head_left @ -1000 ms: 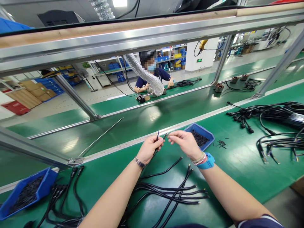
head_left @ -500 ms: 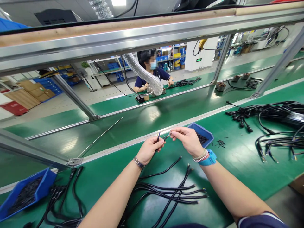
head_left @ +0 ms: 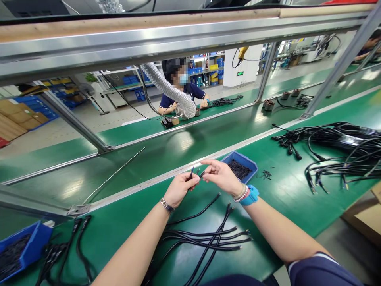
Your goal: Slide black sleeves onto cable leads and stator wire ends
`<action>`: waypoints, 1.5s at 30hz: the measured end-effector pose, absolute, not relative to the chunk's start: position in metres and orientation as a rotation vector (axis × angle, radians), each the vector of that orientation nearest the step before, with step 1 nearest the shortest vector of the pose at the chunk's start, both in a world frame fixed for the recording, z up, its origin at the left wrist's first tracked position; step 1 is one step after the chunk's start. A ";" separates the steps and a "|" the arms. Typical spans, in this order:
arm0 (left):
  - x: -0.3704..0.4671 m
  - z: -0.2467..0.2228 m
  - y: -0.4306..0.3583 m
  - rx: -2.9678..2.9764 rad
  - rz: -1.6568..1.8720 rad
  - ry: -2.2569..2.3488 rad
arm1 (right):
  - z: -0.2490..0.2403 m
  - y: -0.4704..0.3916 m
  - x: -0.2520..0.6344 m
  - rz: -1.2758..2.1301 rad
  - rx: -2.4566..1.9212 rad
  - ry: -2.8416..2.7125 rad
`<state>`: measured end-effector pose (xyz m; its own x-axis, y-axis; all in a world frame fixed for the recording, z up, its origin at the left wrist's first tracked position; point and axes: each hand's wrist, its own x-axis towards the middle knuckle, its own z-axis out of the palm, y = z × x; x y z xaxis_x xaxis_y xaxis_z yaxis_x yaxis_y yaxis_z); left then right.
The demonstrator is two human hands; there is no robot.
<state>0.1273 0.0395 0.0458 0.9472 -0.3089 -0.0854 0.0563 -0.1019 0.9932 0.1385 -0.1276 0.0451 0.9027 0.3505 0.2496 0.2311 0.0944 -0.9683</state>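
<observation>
My left hand [head_left: 180, 188] pinches the end of a black cable, whose thin wires stick up above the fingers. Close beside it on the right, my right hand [head_left: 219, 176] has thumb and fingertips closed at a small dark piece by the wire ends, its index finger stretched over them. Behind my right hand is a blue bin [head_left: 252, 171] of small black pieces. Several black cables [head_left: 205, 240] with bared ends lie on the green table [head_left: 268, 214] below my hands.
A large bundle of black cables [head_left: 342, 137] lies at right, near loose black pieces [head_left: 267, 174]. At lower left are another blue bin [head_left: 35, 246] and more cables [head_left: 81, 250]. A metal frame [head_left: 166, 37] spans above; a masked person [head_left: 195, 91] sits beyond it.
My right hand has moved its fingertips lower and closer to my left hand, with a dark piece now showing there. The whole view has shifted to the right.
</observation>
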 end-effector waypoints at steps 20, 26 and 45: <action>0.140 0.012 0.032 1.771 -0.270 -0.083 | -0.010 -0.205 0.211 0.151 -3.037 -0.216; 0.141 0.017 0.036 1.686 -0.217 -0.061 | 0.000 -0.214 0.209 0.052 -2.865 -0.224; 0.122 0.048 0.037 1.672 -0.018 -0.134 | 0.052 -0.127 0.139 -0.020 -1.078 -0.203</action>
